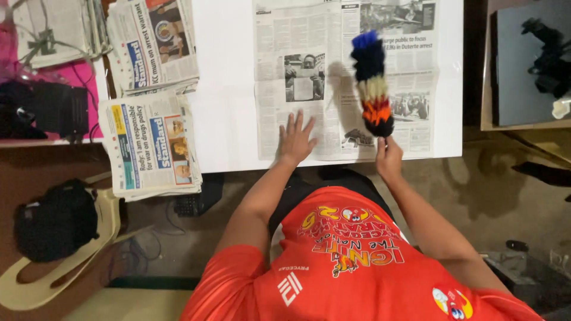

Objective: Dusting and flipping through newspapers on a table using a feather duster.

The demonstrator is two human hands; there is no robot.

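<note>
Right grip [389, 156] holds duster [371, 83] over newspaper [297, 119] on white table [226, 89].

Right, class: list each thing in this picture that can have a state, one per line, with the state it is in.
Newspaper sheet: spread open flat on the white table.
Left hand: open, palm pressed flat on the sheet.
Right hand: closed around the duster's handle.
Feather duster: held above the sheet, blurred.
Newspaper stacks: folded, piled.
Plastic chair: holding a black bag.

Open newspaper [345, 83] on table [226, 89]; folded newspaper stacks [151, 145] left; chair [53, 249] lower left.
</note>
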